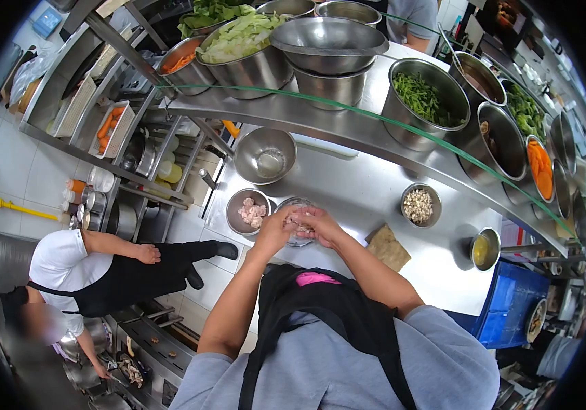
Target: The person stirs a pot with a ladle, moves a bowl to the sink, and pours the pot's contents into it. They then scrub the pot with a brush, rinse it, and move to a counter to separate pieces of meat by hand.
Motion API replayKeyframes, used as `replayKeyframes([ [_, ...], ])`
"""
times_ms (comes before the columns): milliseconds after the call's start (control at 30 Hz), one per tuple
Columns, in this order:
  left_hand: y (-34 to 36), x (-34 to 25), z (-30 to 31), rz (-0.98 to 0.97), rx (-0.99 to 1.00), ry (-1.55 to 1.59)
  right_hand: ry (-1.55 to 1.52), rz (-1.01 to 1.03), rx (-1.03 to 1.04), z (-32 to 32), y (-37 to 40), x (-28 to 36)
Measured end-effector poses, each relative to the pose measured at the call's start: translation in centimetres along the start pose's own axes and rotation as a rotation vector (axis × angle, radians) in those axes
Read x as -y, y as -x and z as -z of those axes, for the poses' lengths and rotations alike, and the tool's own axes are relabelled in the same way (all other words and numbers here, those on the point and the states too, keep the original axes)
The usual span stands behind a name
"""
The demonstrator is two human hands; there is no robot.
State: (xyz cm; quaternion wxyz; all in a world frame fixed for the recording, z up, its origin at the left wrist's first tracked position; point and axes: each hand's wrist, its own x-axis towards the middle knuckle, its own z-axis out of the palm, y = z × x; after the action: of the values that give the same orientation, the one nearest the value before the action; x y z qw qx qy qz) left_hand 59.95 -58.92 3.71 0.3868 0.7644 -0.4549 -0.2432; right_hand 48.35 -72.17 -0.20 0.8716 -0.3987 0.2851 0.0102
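My left hand (pixel 276 230) and my right hand (pixel 323 227) come together over a round bowl (pixel 300 240) close to my apron. Fingers of both hands are curled around a small lump of pale pink meat (pixel 301 220), mostly covered by them. The hands hide much of the bowl and what lies in it. Just left of my left hand stands a steel bowl (pixel 233 217) with several pale pink meat balls (pixel 252 213). Behind it is a wider steel bowl (pixel 265 156). To the right of my right hand lies a brown flat piece (pixel 388 249), perhaps board or cloth.
A bowl of chopped pale bits (pixel 419 206) and a cup of yellow liquid (pixel 484 249) stand right on the steel table (pixel 443 273). Overhead, a shelf (pixel 252 106) carries vegetable pots (pixel 421 102). A co-worker (pixel 101 273) stands left, by the stove.
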Motion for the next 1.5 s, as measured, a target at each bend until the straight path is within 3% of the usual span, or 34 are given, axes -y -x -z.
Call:
replayKeyframes([
  [67, 0.0, 0.3, -0.3, -0.028, -0.079, -0.018, 0.031, 0.014, -0.029, 0.0, -0.1, -0.3],
  [200, -0.1, 1.1, 0.4, 0.05, -0.037, -0.202, 0.012, 0.085, -0.069, 1.0, -0.9, -0.5],
  [267, -0.2, 2.4, 0.8, 0.295, -0.069, 0.267, -0.009, 0.1, -0.099, 1.9, -1.2, -0.5],
  [300, -0.2, 3.1, 1.0, 0.295, -0.068, 0.268, -0.03, 0.115, -0.13, 2.4, -1.2, -0.6],
  [367, 0.0, 3.3, 1.7, 0.358, -0.083, 0.72, -0.06, 0.103, -0.133, 2.3, -0.6, 0.0],
  [600, 0.4, 2.0, 1.9, 0.536, 0.052, 1.377, -0.117, 0.077, -0.116, 0.8, -0.1, -0.1],
  [700, 0.6, 2.2, 0.8, 0.626, -0.033, 1.523, -0.12, 0.07, -0.121, 0.8, -0.1, -0.2],
  [833, 1.0, 4.4, -0.3, 0.46, 0.037, 1.506, -0.117, 0.079, -0.147, 0.6, 0.4, 0.0],
  [1133, 1.4, 2.9, 1.0, 0.589, -0.026, 1.442, -0.118, 0.063, -0.15, 1.7, -0.2, -0.7],
  [1200, 1.4, 3.5, 0.8, 0.547, 0.018, 1.592, -0.116, 0.056, -0.149, 1.8, -0.3, -0.8],
  [1333, 1.6, 3.0, 1.0, 0.629, 0.047, 1.49, -0.1, 0.056, -0.151, 1.5, 0.0, -0.5],
  [1433, 1.5, 2.6, 0.9, 0.669, 0.024, 1.42, -0.098, 0.051, -0.155, 1.5, 0.2, -0.3],
  [1500, 1.6, 2.2, 0.6, 0.644, -0.113, 1.507, -0.085, 0.058, -0.166, 1.5, 0.3, -0.3],
])
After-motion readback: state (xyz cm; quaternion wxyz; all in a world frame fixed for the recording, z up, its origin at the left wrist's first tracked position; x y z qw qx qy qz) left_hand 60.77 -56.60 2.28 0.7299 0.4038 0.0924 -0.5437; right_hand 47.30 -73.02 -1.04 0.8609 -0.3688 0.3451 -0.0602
